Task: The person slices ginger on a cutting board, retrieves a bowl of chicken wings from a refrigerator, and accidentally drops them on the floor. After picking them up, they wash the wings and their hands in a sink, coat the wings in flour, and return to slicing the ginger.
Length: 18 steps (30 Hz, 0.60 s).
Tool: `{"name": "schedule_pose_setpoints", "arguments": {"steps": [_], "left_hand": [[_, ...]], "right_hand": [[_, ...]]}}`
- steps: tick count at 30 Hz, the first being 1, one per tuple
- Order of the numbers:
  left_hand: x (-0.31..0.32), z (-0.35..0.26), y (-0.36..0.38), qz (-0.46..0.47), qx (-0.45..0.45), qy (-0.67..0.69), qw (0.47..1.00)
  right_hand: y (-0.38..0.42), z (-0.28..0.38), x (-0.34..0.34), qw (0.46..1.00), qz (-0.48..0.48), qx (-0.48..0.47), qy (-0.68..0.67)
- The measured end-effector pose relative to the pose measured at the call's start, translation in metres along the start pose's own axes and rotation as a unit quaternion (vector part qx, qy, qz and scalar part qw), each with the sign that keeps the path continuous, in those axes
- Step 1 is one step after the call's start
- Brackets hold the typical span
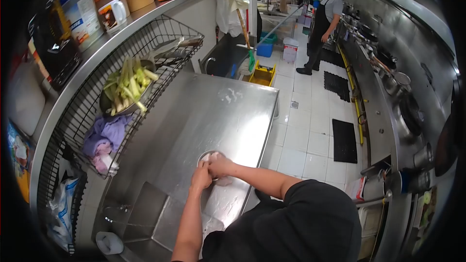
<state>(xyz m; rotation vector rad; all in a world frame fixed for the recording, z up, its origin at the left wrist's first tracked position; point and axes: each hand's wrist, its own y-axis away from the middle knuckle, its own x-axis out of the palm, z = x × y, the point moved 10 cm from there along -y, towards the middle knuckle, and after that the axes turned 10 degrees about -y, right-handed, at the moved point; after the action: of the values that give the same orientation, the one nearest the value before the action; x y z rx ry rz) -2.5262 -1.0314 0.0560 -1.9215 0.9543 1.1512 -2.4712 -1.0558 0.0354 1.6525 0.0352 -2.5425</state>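
Observation:
My left hand (201,176) and my right hand (221,165) are close together over the stainless steel table, fingers curled in. Right by them is a small round metal bowl (203,155), its rim showing just beyond my fingers. Something pale pink, perhaps raw meat, shows at the bowl beside my fingers; my hands cover most of it. Another pale pinkish piece (224,181) lies on the wet table surface just below my right hand. What exactly my fingers grip is hidden.
A sink basin (148,208) opens at the lower left. Above the table hangs a wire rack (167,31) with a bowl of cut green-white stalks (128,85) and a purple cloth (108,133). A person in an apron (323,24) stands in the tiled aisle near the stove line.

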Motion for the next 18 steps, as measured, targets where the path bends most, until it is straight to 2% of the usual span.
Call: {"name": "schedule_pose_setpoints", "arguments": {"steps": [1,2,3,4,5,7,8,11,12,14,15,17,18], "left_hand": [[-0.006,-0.007,-0.003,0.048,-0.062,-0.009,0.997],[-0.005,-0.012,-0.007,0.097,-0.124,-0.018,0.987],[-0.002,-0.018,-0.013,0.093,-0.124,-0.016,0.988],[-0.008,-0.011,-0.014,0.036,-0.166,0.008,0.986],[-0.009,-0.005,-0.012,-0.019,-0.209,0.031,0.977],[0.000,-0.003,-0.016,-0.042,-0.239,0.016,0.970],[-0.003,0.002,-0.015,-0.065,-0.263,0.000,0.963],[0.017,0.008,-0.031,-0.002,-0.263,-0.069,0.962],[0.009,-0.005,-0.045,-0.001,-0.253,-0.071,0.965],[0.003,-0.010,-0.050,0.101,-0.317,-0.132,0.934],[0.003,-0.008,-0.053,0.097,-0.317,-0.134,0.934],[0.007,-0.018,-0.063,0.098,-0.192,-0.278,0.936],[0.011,-0.008,-0.062,0.100,-0.196,-0.279,0.935]], "right_hand": [[0.001,-0.006,0.007,0.991,0.118,0.010,-0.062],[-0.001,-0.015,-0.002,0.992,0.117,0.010,-0.056],[-0.001,-0.010,-0.007,0.991,0.104,-0.043,-0.067],[0.002,-0.005,-0.012,0.988,0.093,-0.098,-0.079],[0.004,-0.011,-0.013,0.987,0.097,-0.100,-0.078],[0.004,-0.031,-0.019,0.994,0.057,-0.023,-0.095],[0.010,-0.031,-0.032,0.995,0.026,-0.033,-0.088],[0.004,-0.047,-0.024,0.990,-0.047,-0.040,-0.123],[0.006,-0.050,-0.025,0.990,-0.055,-0.033,-0.122],[0.007,-0.046,-0.023,0.994,-0.035,-0.035,-0.093],[0.007,-0.048,-0.026,0.994,-0.038,-0.038,-0.091],[0.011,-0.042,-0.030,0.993,-0.048,-0.067,-0.089],[0.013,-0.042,-0.030,0.992,-0.046,-0.070,-0.092]]}}
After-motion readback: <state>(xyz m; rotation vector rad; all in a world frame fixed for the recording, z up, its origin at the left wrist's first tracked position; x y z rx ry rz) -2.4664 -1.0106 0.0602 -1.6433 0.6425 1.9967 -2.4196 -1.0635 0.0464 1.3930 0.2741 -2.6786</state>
